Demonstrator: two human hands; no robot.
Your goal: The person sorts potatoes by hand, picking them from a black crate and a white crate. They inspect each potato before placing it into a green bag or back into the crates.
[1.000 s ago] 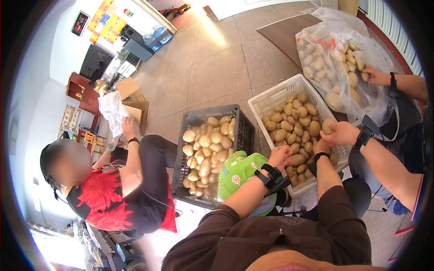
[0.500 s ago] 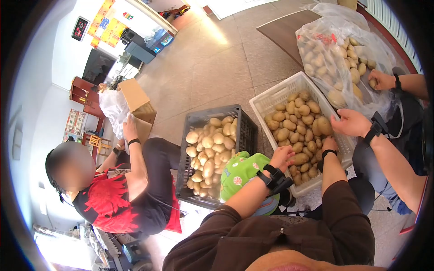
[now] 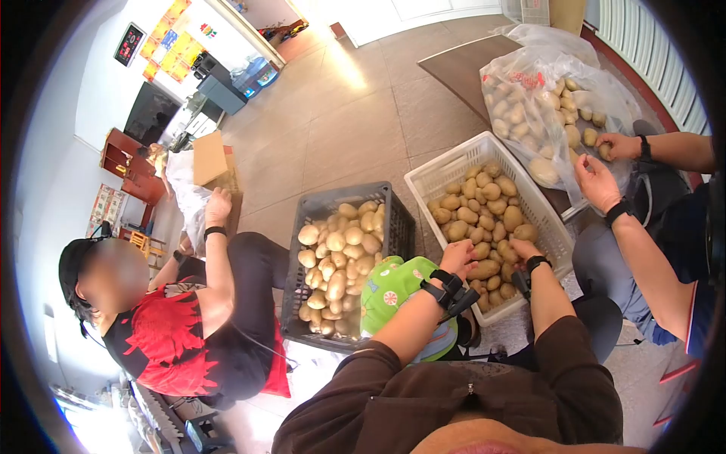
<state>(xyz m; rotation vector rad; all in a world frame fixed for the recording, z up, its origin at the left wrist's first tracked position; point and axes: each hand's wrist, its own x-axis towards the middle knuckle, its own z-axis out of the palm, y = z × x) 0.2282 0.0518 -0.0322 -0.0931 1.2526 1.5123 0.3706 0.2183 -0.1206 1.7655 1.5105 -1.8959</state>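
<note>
My left hand [image 3: 458,259] hovers over the near left part of a white plastic crate [image 3: 557,244] full of potatoes [image 3: 488,206]. Its fingers are loosely bent and apart, and their tips come close to an oblong potato [image 3: 484,269]; I see no firm hold on it. Across from it, my right hand [image 3: 523,250] reaches down among the potatoes with its fingers curled inward. The back of the hand hides what they grip, if anything. Another potato [image 3: 525,232] lies just beyond these fingers. Both my wrists wear dark bands.
A black crate [image 3: 392,250] of potatoes stands left of the white one, beside green patterned cloth [image 3: 395,291]. At the right, a co-worker's hand [image 3: 618,146] touches potatoes in a clear plastic bag [image 3: 522,83]. Another person [image 3: 170,325] sits left by a cardboard box [image 3: 209,159].
My right hand has moved from the crate's right side toward my left hand. My left hand stays nearly in place. The co-worker's nearer hand has risen toward the bag. The view has shifted slightly.
</note>
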